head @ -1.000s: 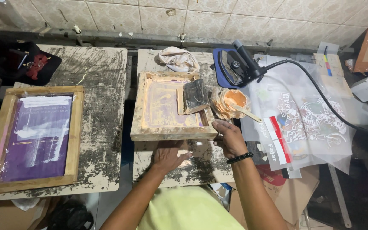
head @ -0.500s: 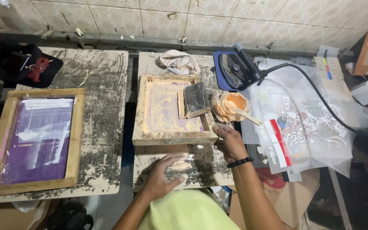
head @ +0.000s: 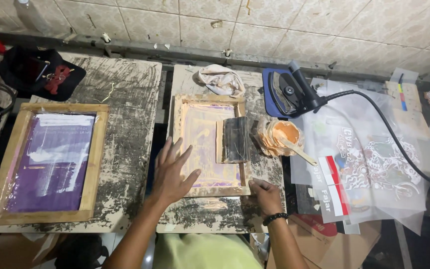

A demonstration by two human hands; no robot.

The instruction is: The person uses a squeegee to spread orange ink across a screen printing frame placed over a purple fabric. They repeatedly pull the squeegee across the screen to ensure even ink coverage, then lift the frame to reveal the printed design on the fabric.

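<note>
A wooden printing screen frame (head: 181, 144) lies flat on the middle worn table (head: 210, 214). A black squeegee with a wooden handle (head: 234, 139) rests inside it on the purple mesh. My left hand (head: 171, 172) hovers with fingers spread over the frame's lower left corner. My right hand (head: 265, 195) presses on the frame's lower right corner, a black bracelet on its wrist. Beside the frame stands a tub of orange ink (head: 280, 137) with a stick in it.
A second wooden screen with purple mesh (head: 51, 162) lies on the left table. A rag (head: 221, 79), an iron on a blue pad (head: 287, 92) with its black cable, and printed transparent films (head: 369, 164) sit at the right. Dark cloth lies at the far left.
The screen frame now lies flat on the middle table. My left hand moved from the table's front edge up onto the frame's left side. My right hand stays at the lower right corner.
</note>
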